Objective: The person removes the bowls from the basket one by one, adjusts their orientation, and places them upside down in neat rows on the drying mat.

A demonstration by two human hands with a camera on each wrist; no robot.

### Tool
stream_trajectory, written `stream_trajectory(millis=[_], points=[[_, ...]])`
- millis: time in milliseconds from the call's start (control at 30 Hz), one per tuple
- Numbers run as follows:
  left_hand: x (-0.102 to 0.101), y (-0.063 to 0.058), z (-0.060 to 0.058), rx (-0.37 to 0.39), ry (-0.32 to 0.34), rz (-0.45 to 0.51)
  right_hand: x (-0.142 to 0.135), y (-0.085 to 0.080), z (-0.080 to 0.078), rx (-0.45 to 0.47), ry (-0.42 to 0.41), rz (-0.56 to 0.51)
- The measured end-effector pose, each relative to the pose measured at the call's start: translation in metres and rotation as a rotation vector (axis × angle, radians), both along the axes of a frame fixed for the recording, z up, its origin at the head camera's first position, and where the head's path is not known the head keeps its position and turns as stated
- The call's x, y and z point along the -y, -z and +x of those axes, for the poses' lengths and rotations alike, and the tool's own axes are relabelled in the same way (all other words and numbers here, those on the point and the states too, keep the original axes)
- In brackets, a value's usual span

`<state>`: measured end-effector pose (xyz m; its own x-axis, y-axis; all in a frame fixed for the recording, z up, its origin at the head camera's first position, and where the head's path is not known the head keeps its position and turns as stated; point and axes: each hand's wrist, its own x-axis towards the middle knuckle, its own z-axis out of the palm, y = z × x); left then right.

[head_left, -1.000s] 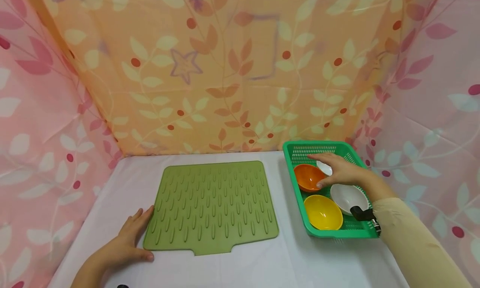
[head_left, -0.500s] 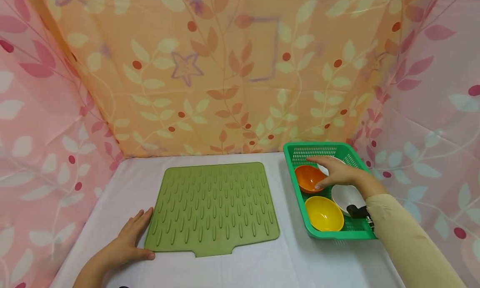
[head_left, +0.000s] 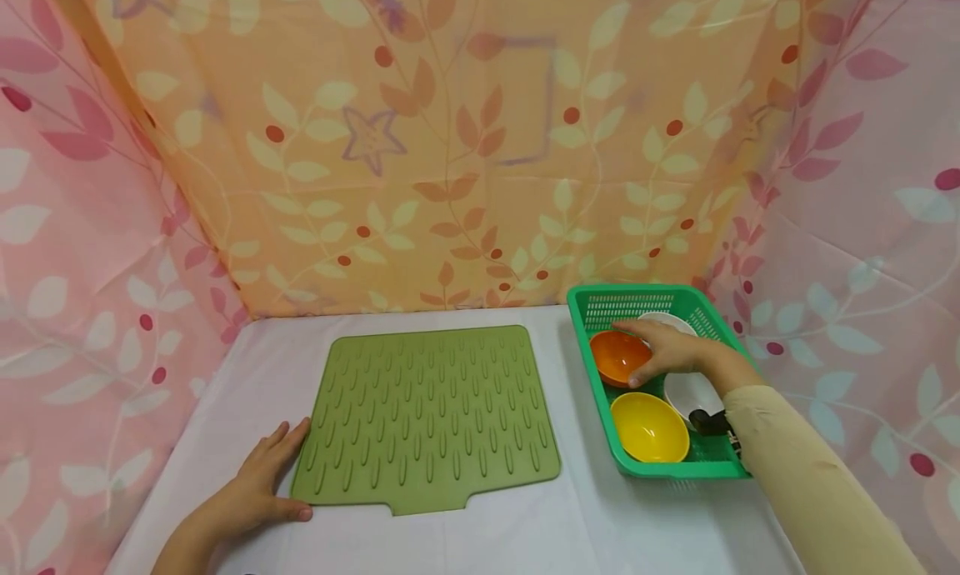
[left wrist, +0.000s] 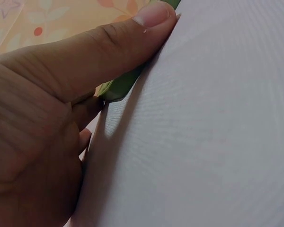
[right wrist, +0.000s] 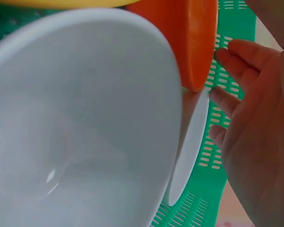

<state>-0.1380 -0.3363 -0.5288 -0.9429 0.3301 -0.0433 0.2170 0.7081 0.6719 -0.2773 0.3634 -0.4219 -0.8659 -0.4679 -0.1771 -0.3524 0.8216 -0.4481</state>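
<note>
My right hand [head_left: 671, 352] reaches into a green basket [head_left: 675, 471], over an orange bowl [head_left: 617, 360]. Its thumb is at the bowl's near side and its fingers at the far side, spread and lightly bent. In the right wrist view, the fingertips lie close to the orange bowl's rim [right wrist: 201, 47]; I cannot tell whether they touch it. On the white cloth, my left hand [head_left: 251, 490] rests with thumb and fingers spread around the lower left corner of a green ridged mat [head_left: 431, 417]. Its fingers touch the mat's left edge.
Also in the basket are a yellow bowl [head_left: 649, 427], a white bowl [head_left: 686, 394] partly under my right wrist, and another white dish [head_left: 678, 322] at the back. Patterned cloth walls [head_left: 450, 142] enclose the table's back and sides.
My right hand has shifted slightly left and lower over the orange bowl, uncovering more of the white dish behind. The left hand and mat stay in place.
</note>
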Motion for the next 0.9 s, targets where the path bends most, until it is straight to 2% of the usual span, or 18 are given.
stream_trajectory(millis=[233, 433, 900], points=[[-0.0001, 0.0, -0.0003, -0.007, -0.002, -0.01, 0.0023, 0.0061, 0.0007, -0.029, 0.008, 0.09], [0.0004, -0.0004, 0.0005, 0.006, -0.01, -0.001, 0.0072, 0.005, -0.0001, -0.036, -0.008, 0.139], [0.0001, 0.0, 0.0006, 0.004, -0.016, -0.013, 0.0101, 0.0081, -0.0042, -0.073, -0.035, 0.153]])
